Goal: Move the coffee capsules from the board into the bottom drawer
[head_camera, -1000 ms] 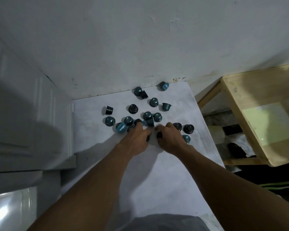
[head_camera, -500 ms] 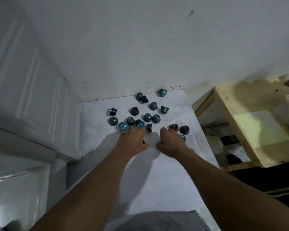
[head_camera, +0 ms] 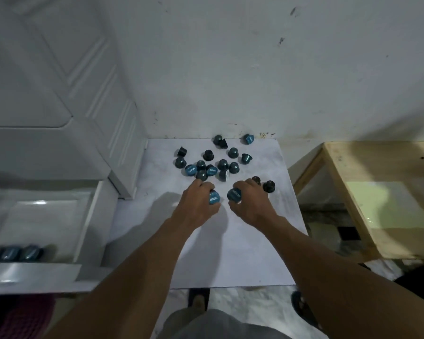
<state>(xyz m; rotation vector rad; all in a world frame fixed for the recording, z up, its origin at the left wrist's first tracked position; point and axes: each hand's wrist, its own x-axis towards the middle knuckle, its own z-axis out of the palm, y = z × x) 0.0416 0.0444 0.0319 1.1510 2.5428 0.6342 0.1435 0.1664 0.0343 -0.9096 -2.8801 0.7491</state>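
Both hands [head_camera: 197,204] seemingly pinching capsules [head_camera: 214,198].

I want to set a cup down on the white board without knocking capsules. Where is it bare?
Bare: the board's near half, between both forearms and its front edge. Crowded: the far half, where loose capsules cluster toward the wall, beyond the left hand and right hand, each holding a capsule.
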